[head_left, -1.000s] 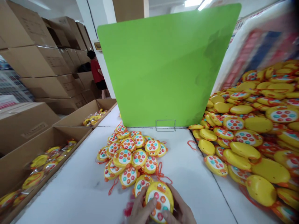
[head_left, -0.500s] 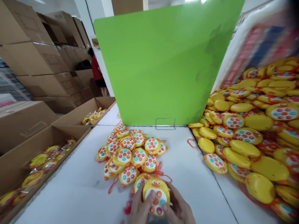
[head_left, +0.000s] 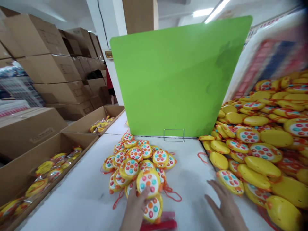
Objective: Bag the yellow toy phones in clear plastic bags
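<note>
My left hand (head_left: 136,205) grips a yellow duck-shaped toy (head_left: 148,183) by its edge, its white face with coloured round buttons turned up. It is over the near side of a heap of similar duck toys (head_left: 129,168). Another duck toy (head_left: 153,208) lies just below the held one, close to my fingers. On the right, my right hand (head_left: 223,203) is empty with fingers spread. It reaches toward a duck toy (head_left: 230,182) at the edge of the big pile, and a gap seems to remain between them.
A large pile of duck toys (head_left: 262,168) fills the right side. A green board (head_left: 178,83) stands across the back, with a wire stand (head_left: 174,135) at its foot. Open cartons (head_left: 79,141) with bagged toys line the left. Pink-red strips (head_left: 161,224) lie at the near edge.
Both hands were around one duck toy at the near edge. Now my left hand alone holds a toy over the heap, and my right hand has moved right, opened. The view has tilted up slightly.
</note>
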Tool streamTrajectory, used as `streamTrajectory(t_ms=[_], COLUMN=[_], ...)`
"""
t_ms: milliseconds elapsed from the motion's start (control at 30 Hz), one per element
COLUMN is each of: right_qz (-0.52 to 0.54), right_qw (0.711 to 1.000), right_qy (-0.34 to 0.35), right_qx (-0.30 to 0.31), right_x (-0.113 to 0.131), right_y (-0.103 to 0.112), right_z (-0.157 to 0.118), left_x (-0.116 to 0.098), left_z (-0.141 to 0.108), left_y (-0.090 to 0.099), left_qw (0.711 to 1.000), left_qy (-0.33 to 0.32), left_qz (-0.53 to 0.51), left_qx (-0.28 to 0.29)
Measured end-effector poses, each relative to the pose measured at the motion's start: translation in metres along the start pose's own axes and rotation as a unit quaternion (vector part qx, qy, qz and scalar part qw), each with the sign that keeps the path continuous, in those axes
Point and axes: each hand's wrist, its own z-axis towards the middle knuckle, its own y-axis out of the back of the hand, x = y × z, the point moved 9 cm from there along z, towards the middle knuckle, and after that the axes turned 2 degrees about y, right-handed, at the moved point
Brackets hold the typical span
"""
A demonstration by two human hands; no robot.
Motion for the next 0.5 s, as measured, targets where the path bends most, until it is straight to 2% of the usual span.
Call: streamTrajectory(t_ms=[67,133,200,267,367,433,500], right_qz=[-0.169,-0.278,-0.316,-0.316,-0.3,-0.264,-0.189], right_qw=[0.985,0.96,0.948,0.948,0.951,0.958,0.966], right_qy=[0.029,0.037,0.042,0.049,0.074,0.107,0.172], right_qx=[-0.011,0.001,0.006,0.008,0.016,0.023,0.032], right_x=[-0.03,-0.055,-0.068,-0.069,-0.045,-0.009,0.04], right_y=[0.012,0.014,0.015,0.017,0.02,0.018,0.01], right_z=[0.018,0.032,0.041,0.046,0.044,0.037,0.022], left_x=[-0.026,-0.04,-0.042,-0.033,-0.001,0.034,0.069], left_z=[0.013,0.02,0.019,0.013,0.001,-0.008,-0.019], left_y=[-0.008,-0.015,-0.019,-0.017,-0.018,-0.028,-0.04], left_qw=[0.998,0.996,0.995,0.993,0.991,0.979,0.957], left_qy=[-0.024,-0.019,0.01,0.041,0.105,0.184,0.261], left_qz=[-0.058,-0.086,-0.102,-0.111,-0.079,-0.053,-0.046], left_qx=[-0.005,0.003,0.009,-0.004,0.016,0.07,0.121])
